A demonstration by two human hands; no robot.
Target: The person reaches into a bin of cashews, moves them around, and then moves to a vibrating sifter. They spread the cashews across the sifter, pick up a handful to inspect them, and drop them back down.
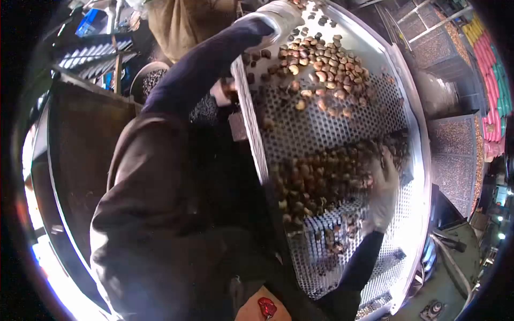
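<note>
Nuts [305, 176] on the perforated tray [305, 128], scattered thinly over its near part and banked darkly across its middle. Right hand [384, 198] inside the tray, toward its right side, at the edge of that dark bank: fingers apart, blurred, not visibly clamped on anything. Best worked low and nearly flat, with light fingertips, rolling nuts over the mesh rather than grinding them down into the holes. Better to break the thick bank by small strokes, down to a single layer, and to ease off close to the tray's rim to avoid spilling.

Farther up the tray, a lighter, glossier heap [342, 69], loose at its edges; worth spreading gently, in view of the strong glare on the metal. Left hand [281, 21] at the tray's far end, pale and partly cut off; cannot tell whether open or closed. Wise to hold that wrist clear of the heap.

Beyond the tray, to its left, a filled bowl [137, 86]; to its right, nut-filled bins [455, 160], then stacked sacks [490, 91].
</note>
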